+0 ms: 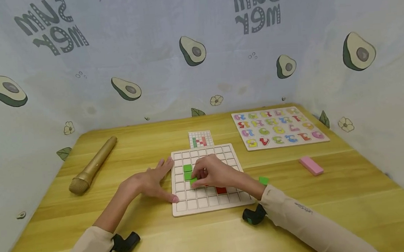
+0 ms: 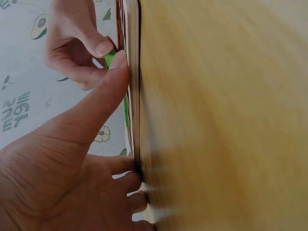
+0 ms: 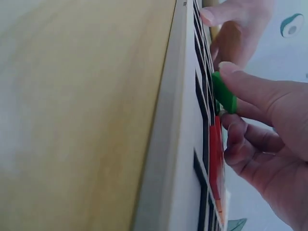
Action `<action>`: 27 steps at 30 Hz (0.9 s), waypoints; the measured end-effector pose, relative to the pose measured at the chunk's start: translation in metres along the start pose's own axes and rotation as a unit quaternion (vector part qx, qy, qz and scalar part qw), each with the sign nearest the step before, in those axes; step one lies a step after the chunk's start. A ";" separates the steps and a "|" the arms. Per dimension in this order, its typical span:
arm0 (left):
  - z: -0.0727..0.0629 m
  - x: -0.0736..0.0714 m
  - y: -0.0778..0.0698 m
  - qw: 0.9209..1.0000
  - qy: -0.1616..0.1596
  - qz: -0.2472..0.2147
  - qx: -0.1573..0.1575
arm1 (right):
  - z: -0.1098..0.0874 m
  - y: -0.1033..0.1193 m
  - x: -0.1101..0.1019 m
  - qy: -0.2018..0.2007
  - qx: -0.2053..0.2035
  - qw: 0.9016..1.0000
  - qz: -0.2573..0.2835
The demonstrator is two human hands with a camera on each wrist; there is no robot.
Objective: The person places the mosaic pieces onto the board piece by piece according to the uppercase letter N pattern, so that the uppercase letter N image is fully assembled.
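A white board with a square grid (image 1: pixel 202 203) lies on the table. My right hand (image 1: pixel 214 172) pinches a green square tile (image 3: pixel 224 91) between thumb and fingers, close over the grid. Two green tiles (image 1: pixel 187 168) sit in squares just behind it, in one column. A red tile (image 1: pixel 221 190) shows under the right hand, which hides part of the grid. My left hand (image 1: pixel 153 182) rests at the board's left edge with fingers spread, its thumb (image 2: pixel 119 60) on the near part of that edge.
Behind the board lies a small pattern card (image 1: pixel 200 139) with green and red squares. A number puzzle board (image 1: pixel 279 127) is at the back right. A pink block (image 1: pixel 311 166) and a loose green tile (image 1: pixel 263 180) lie to the right, a gold microphone (image 1: pixel 93 164) to the left.
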State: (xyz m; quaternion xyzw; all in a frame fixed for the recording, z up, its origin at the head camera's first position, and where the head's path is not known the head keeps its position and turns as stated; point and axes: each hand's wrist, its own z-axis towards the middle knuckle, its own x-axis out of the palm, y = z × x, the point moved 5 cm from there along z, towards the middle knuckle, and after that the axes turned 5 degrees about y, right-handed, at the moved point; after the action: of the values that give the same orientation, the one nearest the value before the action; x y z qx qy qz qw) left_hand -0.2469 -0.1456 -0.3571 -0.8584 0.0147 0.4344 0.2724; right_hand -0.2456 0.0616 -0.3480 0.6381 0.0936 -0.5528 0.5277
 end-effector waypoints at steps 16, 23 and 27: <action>0.003 0.004 0.001 1.000 -0.002 -0.002 0.004 | -0.002 -0.001 -0.003 0.016 0.012 1.000 0.013; -0.004 0.005 -0.005 1.000 -0.008 0.001 0.004 | -0.002 0.001 0.000 0.017 0.027 0.999 0.032; -0.001 0.002 -0.003 1.000 -0.009 0.000 0.002 | 0.001 0.004 -0.003 0.013 0.024 0.999 0.030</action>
State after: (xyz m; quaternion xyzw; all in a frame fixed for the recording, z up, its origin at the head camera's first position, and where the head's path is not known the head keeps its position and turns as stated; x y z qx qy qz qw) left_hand -0.2443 -0.1433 -0.3565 -0.8538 0.0134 0.4423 0.2743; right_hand -0.2443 0.0609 -0.3436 0.6604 0.0683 -0.5300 0.5276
